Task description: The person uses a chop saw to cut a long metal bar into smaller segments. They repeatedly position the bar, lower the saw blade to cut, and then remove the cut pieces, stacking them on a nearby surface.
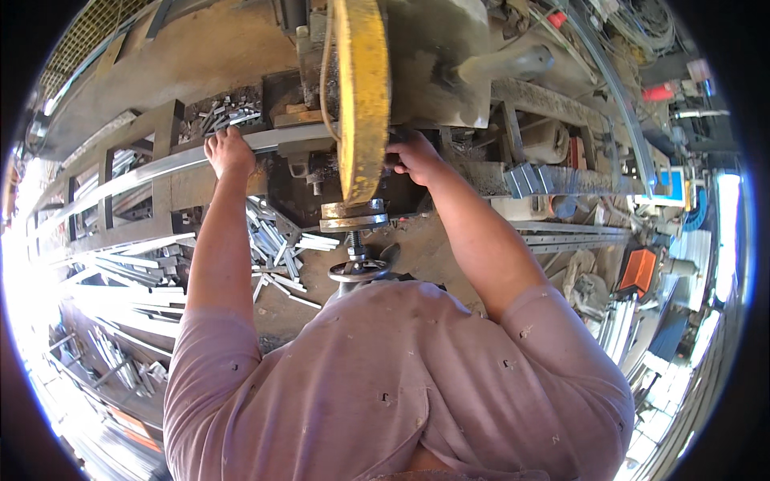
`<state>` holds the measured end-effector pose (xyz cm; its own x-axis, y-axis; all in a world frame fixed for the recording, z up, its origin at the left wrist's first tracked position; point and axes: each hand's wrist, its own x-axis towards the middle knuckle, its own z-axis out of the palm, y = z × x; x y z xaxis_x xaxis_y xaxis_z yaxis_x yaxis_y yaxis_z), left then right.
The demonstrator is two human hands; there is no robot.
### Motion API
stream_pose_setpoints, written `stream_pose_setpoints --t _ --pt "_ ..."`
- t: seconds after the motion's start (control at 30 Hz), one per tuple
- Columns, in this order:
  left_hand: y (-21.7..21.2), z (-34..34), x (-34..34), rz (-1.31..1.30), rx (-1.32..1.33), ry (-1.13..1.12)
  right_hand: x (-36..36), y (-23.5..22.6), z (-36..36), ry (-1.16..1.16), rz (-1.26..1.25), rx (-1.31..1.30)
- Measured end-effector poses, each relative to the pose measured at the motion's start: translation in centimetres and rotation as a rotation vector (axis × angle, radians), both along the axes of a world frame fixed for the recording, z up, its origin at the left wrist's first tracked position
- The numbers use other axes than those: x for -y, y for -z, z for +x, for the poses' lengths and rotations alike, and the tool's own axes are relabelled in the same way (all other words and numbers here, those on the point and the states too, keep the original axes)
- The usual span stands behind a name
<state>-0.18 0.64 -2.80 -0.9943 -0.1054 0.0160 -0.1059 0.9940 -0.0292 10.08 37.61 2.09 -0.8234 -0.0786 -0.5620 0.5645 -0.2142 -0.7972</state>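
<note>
Left hand (228,152): fingers curled down over the long metal strip (160,170), gripping it where it feeds into the machine (433,64). Strip is silver, flat, and runs off to the left across the steel frame (164,128). Right hand (415,156): clenched on something dark behind the yellow wheel guard (362,96); can't tell what. Cut metal offcuts (277,248) piled below.

The person wears a faded pink short-sleeved shirt (401,377) dotted with small holes, forearms bare.
</note>
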Motion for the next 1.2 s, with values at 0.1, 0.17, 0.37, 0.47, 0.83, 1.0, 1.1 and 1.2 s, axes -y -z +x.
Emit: stream_pose_setpoints --t 0.1,0.17,0.37,0.47,0.83,1.0,1.1,1.2 --pt "0.7 -0.3 0.3 0.014 -0.034 0.003 -0.1 0.4 -0.4 0.02 -0.008 0.042" --pt "0.8 -0.2 0.5 0.035 -0.044 0.012 0.5 0.0 -0.2 0.006 0.058 0.038" --pt "0.2 0.2 0.6 0.109 -0.051 0.007 0.5 1.8 0.3 0.119 0.052 -0.072" --pt "-0.7 0.5 0.2 0.076 0.006 0.007 -0.3 3.0 1.0 0.174 -0.038 -0.081" --pt "-0.3 0.5 0.3 0.11 -0.021 -0.002 0.5 2.9 -1.8 0.218 -0.271 -0.215" --pt "0.6 0.3 0.5 0.112 -0.08 0.005 -0.6 2.7 -1.4 0.439 -0.18 -0.257" --pt "0.4 0.3 0.3 0.094 -0.08 0.019 -6.2 1.7 1.2 0.69 -0.064 0.014" --pt "0.6 0.3 0.7 0.067 -0.059 0.012 -11.5 1.3 5.8 0.814 0.035 0.111"
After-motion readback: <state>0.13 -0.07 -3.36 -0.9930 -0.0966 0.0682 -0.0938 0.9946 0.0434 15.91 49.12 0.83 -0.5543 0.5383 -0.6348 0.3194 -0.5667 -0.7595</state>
